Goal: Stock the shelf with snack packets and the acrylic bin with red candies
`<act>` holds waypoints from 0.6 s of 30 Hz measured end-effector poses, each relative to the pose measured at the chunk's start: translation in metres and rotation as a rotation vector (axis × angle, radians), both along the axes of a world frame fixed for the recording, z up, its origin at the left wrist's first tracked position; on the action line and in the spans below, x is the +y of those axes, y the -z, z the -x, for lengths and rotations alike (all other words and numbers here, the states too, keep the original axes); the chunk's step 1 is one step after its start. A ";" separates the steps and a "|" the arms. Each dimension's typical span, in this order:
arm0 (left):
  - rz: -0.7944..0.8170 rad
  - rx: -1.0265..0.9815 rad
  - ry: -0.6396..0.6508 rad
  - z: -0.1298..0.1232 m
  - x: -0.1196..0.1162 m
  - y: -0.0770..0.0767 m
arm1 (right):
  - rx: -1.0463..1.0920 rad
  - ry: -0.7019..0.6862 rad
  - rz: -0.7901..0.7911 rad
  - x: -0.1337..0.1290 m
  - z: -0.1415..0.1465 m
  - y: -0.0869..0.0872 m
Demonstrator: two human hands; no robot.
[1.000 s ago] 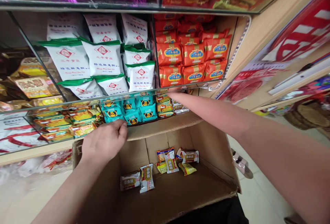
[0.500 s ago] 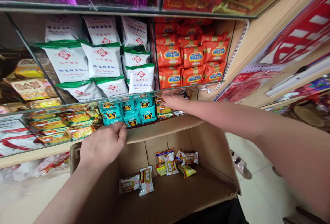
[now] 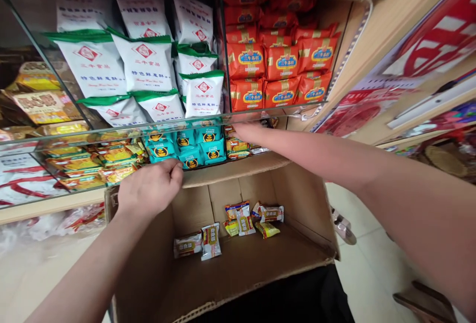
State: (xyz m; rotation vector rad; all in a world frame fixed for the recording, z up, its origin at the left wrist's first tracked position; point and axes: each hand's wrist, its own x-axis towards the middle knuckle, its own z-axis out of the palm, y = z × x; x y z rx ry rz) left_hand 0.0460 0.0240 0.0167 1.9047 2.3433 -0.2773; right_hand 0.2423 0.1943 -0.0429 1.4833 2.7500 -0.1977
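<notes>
Lit softly, seemingly from above. Shows bright on the white packets (image 3: pixel 145 62) and the floor tiles (image 3: pixel 368 258), dimmer around the brown packets (image 3: pixel 44 104), and rather dark in the left part of the cardboard box (image 3: pixel 148 261). Glints thinly along the glass shelf edge (image 3: pixel 111 131). Looks sharp enough in the middle for reading large print on the red packets (image 3: pixel 286 60), but soft on the right forearm (image 3: pixel 334 157) and plastic bags (image 3: pixel 55 224). Stretches and leans noticeably toward the borders.

Open cardboard box (image 3: pixel 256 262), small wrapped snacks (image 3: pixel 245 220) inside

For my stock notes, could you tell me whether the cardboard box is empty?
No, several wrapped snacks lie inside the cardboard box.
</notes>
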 end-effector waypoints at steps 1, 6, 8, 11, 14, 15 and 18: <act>0.007 0.002 0.016 -0.001 -0.001 -0.001 | -0.010 -0.002 -0.003 -0.001 -0.002 -0.002; -0.002 0.013 0.112 -0.003 -0.007 -0.003 | -0.001 -0.147 -0.052 -0.038 -0.025 -0.034; 0.001 0.023 0.119 -0.003 -0.008 -0.002 | 0.087 -0.263 -0.057 -0.074 -0.039 -0.056; 0.011 0.020 0.086 -0.003 -0.007 -0.001 | 0.198 -0.357 0.034 -0.138 -0.055 -0.071; 0.020 -0.001 0.040 -0.005 -0.006 -0.001 | 0.206 -0.455 0.224 -0.188 -0.053 -0.036; 0.016 -0.007 0.039 -0.005 -0.005 -0.001 | 0.173 -0.479 0.276 -0.198 -0.048 -0.014; -0.005 -0.009 0.037 -0.005 -0.006 0.000 | 0.030 -0.564 0.330 -0.210 -0.023 0.061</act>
